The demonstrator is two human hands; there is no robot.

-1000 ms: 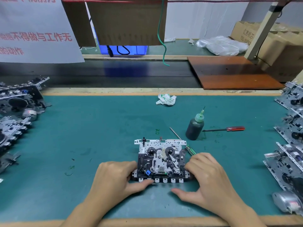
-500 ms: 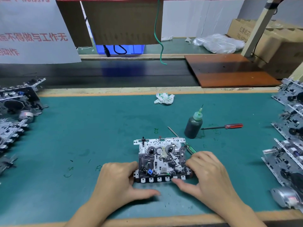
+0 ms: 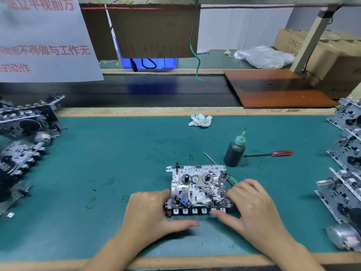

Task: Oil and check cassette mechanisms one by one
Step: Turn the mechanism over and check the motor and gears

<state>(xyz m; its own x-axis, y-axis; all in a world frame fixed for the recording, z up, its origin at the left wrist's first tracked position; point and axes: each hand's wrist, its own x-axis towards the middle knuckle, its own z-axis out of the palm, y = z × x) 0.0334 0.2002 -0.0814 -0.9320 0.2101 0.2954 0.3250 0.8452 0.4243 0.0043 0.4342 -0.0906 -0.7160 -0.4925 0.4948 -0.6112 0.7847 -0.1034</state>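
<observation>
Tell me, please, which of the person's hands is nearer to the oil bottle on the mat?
Right. The right hand lies at the mechanism's right end, just below the oil bottle; the left hand lies at its left end, farther away.

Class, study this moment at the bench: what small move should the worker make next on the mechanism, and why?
Probably press one key with the right hand: its thumb already lies along the key row of the cassette mechanism, the left hand steadies the other side, and the oil bottle stands untouched behind.

bench: green mat | behind: dark conveyor | hanging: white sign
</observation>
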